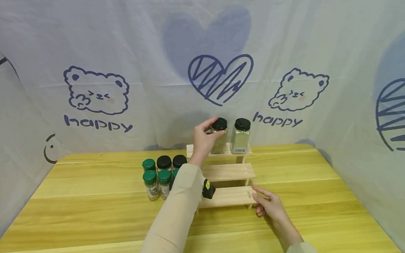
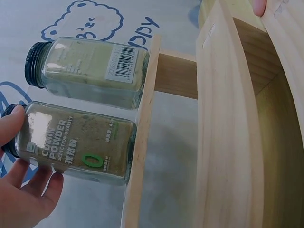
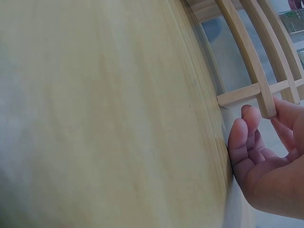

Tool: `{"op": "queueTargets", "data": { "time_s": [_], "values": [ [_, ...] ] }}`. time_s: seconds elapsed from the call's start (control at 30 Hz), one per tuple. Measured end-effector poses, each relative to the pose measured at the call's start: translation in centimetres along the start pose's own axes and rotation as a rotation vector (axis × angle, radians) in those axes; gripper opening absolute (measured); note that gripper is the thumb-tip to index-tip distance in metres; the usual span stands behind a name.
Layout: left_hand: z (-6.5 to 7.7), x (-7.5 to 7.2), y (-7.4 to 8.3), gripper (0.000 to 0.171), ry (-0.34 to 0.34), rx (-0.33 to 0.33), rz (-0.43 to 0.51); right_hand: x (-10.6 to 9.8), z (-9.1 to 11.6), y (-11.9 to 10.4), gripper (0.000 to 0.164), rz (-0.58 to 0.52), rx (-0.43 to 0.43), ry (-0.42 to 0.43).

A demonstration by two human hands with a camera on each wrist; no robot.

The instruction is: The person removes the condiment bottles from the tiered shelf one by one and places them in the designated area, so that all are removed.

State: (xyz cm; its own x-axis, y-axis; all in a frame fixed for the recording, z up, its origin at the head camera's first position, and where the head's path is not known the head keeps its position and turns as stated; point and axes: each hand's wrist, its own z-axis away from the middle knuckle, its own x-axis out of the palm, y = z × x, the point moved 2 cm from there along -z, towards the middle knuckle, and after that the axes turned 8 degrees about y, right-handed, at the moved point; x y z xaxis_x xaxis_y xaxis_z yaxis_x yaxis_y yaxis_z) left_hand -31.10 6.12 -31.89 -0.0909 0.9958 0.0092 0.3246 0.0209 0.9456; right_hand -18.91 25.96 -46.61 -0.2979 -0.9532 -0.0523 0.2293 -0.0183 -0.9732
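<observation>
On the top step of a three-tier wooden rack (image 1: 231, 195) stand two square glass jars with black lids. My left hand (image 1: 203, 140) grips the left one, a cumin powder jar (image 2: 76, 142) filled with brown-green powder, thumb and fingers around its lid and upper part. Just right of it is a jar of paler powder (image 1: 241, 140), its barcode label (image 2: 122, 63) showing in the left wrist view. At the right end of the lowest step, my right hand (image 1: 271, 206) holds the board's edge between its fingers and thumb. The two lower steps carry nothing.
Left of the rack, several jars with green lids (image 1: 150, 177) and black lids (image 1: 164, 162) stand grouped on the wooden table (image 1: 88, 215), partly hidden by my left sleeve (image 1: 173, 212). A printed cloth (image 1: 146, 47) hangs close behind the rack.
</observation>
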Motion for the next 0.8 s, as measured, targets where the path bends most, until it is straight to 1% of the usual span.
{"op": "queueTargets", "data": {
  "time_s": [0.1,0.3,0.4,0.57,0.67,0.8],
  "values": [
    [0.0,0.0,0.1,0.043,0.02,0.006,-0.002,0.0,0.0,0.0,0.039,-0.012,0.005,0.005],
    [0.2,-0.1,0.4,0.04,0.084,0.034,-0.027,0.1,0.2,-0.1,0.04,-0.002,0.002,0.006],
    [0.4,-0.1,0.5,0.038,0.105,0.043,-0.037,0.1,0.2,-0.2,0.04,-0.005,0.003,0.006],
    [0.7,-0.1,0.6,0.038,0.111,0.044,-0.028,0.1,0.2,-0.2,0.039,-0.004,0.004,0.006],
    [0.9,-0.1,0.8,0.038,0.115,0.03,-0.022,0.1,0.2,-0.2,0.039,0.009,-0.004,0.007],
    [1.2,-0.3,1.2,0.038,0.116,0.01,-0.007,0.1,0.1,-0.1,0.039,0.001,-0.009,0.004]
  ]
}}
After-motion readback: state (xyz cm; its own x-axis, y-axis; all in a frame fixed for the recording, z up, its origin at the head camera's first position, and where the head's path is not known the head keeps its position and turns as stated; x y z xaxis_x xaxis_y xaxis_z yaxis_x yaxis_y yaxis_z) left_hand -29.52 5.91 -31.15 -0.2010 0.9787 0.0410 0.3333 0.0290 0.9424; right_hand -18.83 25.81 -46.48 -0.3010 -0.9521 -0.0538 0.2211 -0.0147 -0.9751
